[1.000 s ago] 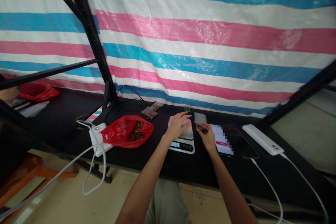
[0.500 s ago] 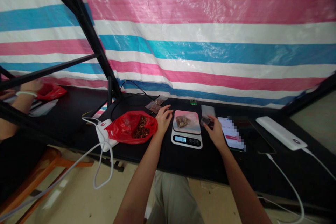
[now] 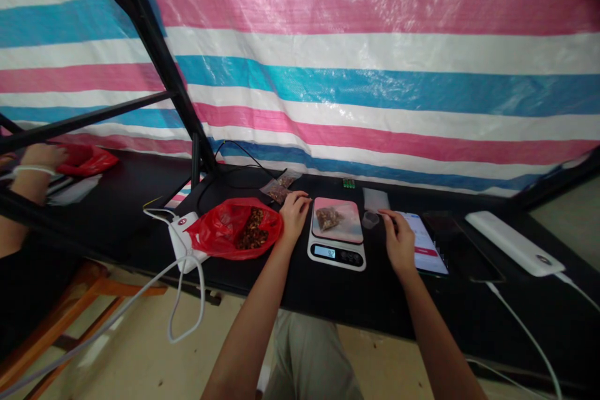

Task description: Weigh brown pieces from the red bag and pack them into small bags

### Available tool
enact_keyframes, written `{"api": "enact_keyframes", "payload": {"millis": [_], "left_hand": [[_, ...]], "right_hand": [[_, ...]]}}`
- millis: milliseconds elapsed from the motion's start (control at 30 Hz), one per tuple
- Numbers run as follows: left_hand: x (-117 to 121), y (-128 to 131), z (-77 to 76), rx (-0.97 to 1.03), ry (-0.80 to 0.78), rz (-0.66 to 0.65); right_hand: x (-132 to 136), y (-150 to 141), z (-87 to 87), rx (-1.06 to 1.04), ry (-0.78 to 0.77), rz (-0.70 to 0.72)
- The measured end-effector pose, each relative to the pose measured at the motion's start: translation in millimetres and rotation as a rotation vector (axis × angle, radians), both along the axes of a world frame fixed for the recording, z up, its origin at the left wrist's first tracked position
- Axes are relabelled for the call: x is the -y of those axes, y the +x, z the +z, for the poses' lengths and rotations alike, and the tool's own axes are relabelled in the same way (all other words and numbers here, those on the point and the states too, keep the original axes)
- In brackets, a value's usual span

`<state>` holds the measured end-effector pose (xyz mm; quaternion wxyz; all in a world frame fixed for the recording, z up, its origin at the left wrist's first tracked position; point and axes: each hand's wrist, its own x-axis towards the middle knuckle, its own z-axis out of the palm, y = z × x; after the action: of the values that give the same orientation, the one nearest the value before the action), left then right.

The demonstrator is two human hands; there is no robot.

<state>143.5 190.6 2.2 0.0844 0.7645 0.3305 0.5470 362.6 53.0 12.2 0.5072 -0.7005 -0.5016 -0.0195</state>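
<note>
A small clear bag of brown bits lies on the pink top of a white kitchen scale, whose lit display appears to read 9.2. My left hand rests open between the scale and a red plastic bag that holds brown dried pieces. To the scale's right, my right hand is open, fingers stretched towards a small clear cup and a stack of flat clear bags. Whether its fingertips touch the flat bags is unclear.
Two filled clear bags lie behind my left hand, green batteries behind the scale. At right are a lit phone, a dark phone and a white power bank. A white power strip stands left; beyond the frame is another person's hand.
My right hand has drawn back rightward from the small clear cup, which stays on the table. The scale's display has gone from 0.0 to about 9.2. My left hand stays beside the scale.
</note>
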Motion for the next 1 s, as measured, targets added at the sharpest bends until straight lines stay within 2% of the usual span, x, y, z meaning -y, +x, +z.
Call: {"api": "enact_keyframes", "payload": {"millis": [200, 333, 433, 500, 633, 733, 800, 900, 1000], "left_hand": [[2.7, 0.3, 1.7, -0.037, -0.049, 0.005], [7.4, -1.0, 7.5, -0.030, -0.068, -0.012], [23.9, -1.6, 15.0, 0.024, -0.133, -0.030], [44.3, -3.4, 18.2, 0.074, -0.178, -0.038], [96.3, -21.8, 12.8, 0.176, -0.185, 0.010], [127.8, -53.2, 4.6, 0.225, -0.124, 0.159], [140.9, -78.4, 2.7, 0.234, -0.110, 0.274], [147.8, -111.3, 4.1, 0.342, -0.204, 0.452], [141.5, -129.1, -2.2, 0.510, -0.353, 0.527]], "right_hand": [[-4.3, 6.9, -17.1, 0.167, -0.123, -0.071], [-8.5, 11.7, -32.7, 0.203, -0.221, -0.048], [-12.1, 11.0, -36.0, 0.143, -0.253, -0.017], [-13.9, 9.7, -33.9, 0.078, -0.249, -0.006], [-10.4, 10.9, -25.0, -0.098, -0.141, -0.058], [-3.8, 12.5, -15.7, -0.281, -0.011, -0.084], [-2.5, 5.9, -5.1, -0.342, 0.042, -0.067], [-10.2, -28.5, 21.5, -0.245, 0.055, 0.009], [-29.0, -90.6, 54.1, 0.024, 0.023, 0.250]]}}
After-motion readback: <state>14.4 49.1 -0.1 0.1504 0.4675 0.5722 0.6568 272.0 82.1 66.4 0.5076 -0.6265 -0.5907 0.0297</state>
